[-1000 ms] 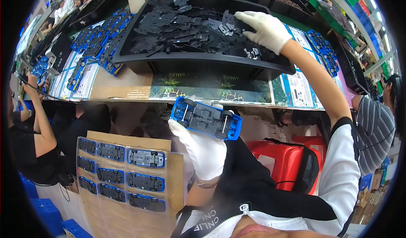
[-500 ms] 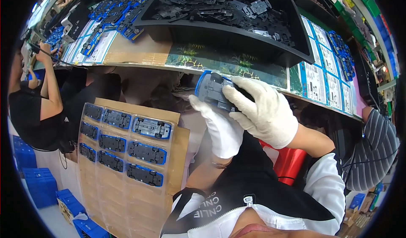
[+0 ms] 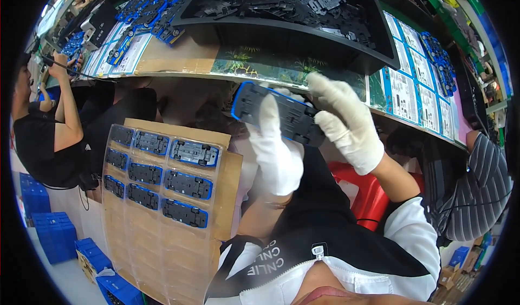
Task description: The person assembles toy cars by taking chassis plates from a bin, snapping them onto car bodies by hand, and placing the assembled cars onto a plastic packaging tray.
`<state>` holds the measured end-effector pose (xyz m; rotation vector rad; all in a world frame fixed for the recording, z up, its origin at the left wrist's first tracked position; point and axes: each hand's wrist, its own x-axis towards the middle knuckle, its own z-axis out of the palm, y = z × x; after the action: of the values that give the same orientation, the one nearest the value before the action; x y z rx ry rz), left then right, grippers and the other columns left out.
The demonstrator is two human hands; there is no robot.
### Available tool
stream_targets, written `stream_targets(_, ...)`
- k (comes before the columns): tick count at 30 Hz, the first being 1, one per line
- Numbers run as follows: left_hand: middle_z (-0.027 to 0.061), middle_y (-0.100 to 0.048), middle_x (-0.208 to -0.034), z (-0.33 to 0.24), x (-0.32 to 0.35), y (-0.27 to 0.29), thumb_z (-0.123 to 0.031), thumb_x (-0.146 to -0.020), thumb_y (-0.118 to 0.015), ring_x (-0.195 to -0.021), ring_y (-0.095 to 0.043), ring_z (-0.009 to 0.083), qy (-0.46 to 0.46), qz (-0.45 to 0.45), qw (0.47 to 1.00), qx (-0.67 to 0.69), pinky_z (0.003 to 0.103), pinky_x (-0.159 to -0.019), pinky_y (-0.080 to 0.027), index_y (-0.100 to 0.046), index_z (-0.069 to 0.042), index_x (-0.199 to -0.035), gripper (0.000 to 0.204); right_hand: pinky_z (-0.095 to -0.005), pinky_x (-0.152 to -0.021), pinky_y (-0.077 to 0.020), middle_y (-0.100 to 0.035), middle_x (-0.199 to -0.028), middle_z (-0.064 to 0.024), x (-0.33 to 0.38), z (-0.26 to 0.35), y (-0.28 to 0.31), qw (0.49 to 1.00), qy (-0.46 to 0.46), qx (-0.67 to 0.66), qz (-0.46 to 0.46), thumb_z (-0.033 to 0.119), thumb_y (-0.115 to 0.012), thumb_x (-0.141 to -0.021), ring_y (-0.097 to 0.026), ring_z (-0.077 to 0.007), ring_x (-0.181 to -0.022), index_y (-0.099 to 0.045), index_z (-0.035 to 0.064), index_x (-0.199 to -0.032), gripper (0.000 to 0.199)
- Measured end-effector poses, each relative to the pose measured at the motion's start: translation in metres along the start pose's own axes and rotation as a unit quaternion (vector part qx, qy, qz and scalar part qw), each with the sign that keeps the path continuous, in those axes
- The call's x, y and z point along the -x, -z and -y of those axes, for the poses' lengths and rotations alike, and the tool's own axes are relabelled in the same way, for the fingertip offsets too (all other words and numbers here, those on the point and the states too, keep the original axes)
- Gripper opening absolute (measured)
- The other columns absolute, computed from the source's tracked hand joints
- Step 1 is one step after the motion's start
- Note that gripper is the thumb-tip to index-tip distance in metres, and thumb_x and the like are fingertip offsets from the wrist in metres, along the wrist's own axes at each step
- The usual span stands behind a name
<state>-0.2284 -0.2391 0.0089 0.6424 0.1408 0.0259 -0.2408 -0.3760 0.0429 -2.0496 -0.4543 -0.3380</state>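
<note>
A toy car [image 3: 292,116] with a blue body and dark grey chassis is held underside up in front of the table edge. My white-gloved left hand [image 3: 277,156] grips it, thumb across the chassis and fingers underneath. At the car's right end, my gloved right hand [image 3: 352,126] has its thumb and fingers spread apart; whether a fingertip touches the car is hard to tell. To the left, a clear plastic tray [image 3: 138,245] on cardboard holds several similar cars [image 3: 187,183], chassis up, in its upper rows.
A black bin [image 3: 292,39] heaped with dark chassis parts [image 3: 260,0] stands on the table. Blue toy cars [image 3: 157,10] lie at its left, more [image 3: 437,61] at its right. A red stool [image 3: 374,202] is by my legs. Co-workers [image 3: 46,137] sit on both sides.
The right hand has come off the car and opened, its fingers lifting up and to the right. The left hand now holds the car alone, thumb over the chassis.
</note>
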Motion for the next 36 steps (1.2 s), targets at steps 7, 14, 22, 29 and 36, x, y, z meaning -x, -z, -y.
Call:
stream_targets(7,0.0068,-0.061,-0.111,-0.001,0.006,0.001,-0.034,-0.096,-0.065,-0.103,-0.061,0.0186,-0.042,-0.019,0.999,-0.025,0.033,-0.089,-0.051,-0.051,-0.008,-0.129,0.044,-0.0302,-0.097,-0.0479,-0.059,-0.132,-0.0080,0.023,0.007,-0.015,0.882,-0.280,-0.379,0.006,0.009,-0.079,-0.083,-0.057,-0.0149,-0.114,-0.048,0.0032,-0.143,0.068)
stream_targets(14,0.0093,-0.064,-0.107,0.001,0.020,-0.002,-0.033,-0.095,-0.066,-0.097,-0.064,0.0202,-0.118,-0.026,0.988,-0.094,0.037,-0.090,-0.054,-0.055,-0.003,-0.125,0.043,-0.0315,-0.098,-0.0492,-0.060,-0.131,-0.0082,0.036,0.012,-0.019,0.870,-0.275,-0.408,-0.020,0.011,-0.076,-0.087,-0.056,-0.0152,-0.116,-0.052,0.0033,-0.140,0.058)
stream_targets(22,0.0081,-0.066,-0.104,-0.009,0.027,0.008,-0.036,-0.098,-0.061,-0.093,-0.064,0.0174,-0.094,-0.060,0.990,-0.089,0.034,-0.087,-0.051,-0.056,-0.001,-0.122,0.043,-0.0348,-0.105,-0.0424,-0.057,-0.134,-0.0110,0.041,0.023,-0.039,0.894,-0.209,-0.393,-0.052,0.026,-0.076,-0.088,-0.054,-0.0202,-0.123,-0.054,-0.0006,-0.136,0.060)
stream_targets(29,0.0097,-0.064,-0.111,-0.042,0.053,0.024,-0.028,-0.098,-0.062,-0.095,-0.061,0.0157,-0.120,-0.141,0.968,-0.172,0.030,-0.088,-0.049,-0.051,-0.001,-0.131,0.045,-0.0347,-0.099,-0.0468,-0.056,-0.135,-0.0129,0.056,0.001,-0.062,0.896,-0.258,-0.361,-0.010,0.033,-0.070,-0.093,-0.058,-0.0209,-0.118,-0.047,-0.0030,-0.141,0.065)
stream_targets(36,0.0090,-0.066,-0.083,-0.189,0.040,0.171,-0.036,-0.103,-0.052,-0.076,-0.064,0.0224,-0.173,-0.215,0.943,-0.186,0.037,-0.073,-0.054,-0.062,-0.004,-0.098,0.033,-0.0363,-0.105,-0.0427,-0.057,-0.134,-0.0135,0.058,-0.006,-0.015,0.954,-0.195,-0.225,0.024,0.035,-0.062,-0.098,-0.056,-0.0231,-0.123,-0.051,-0.0028,-0.138,0.056)
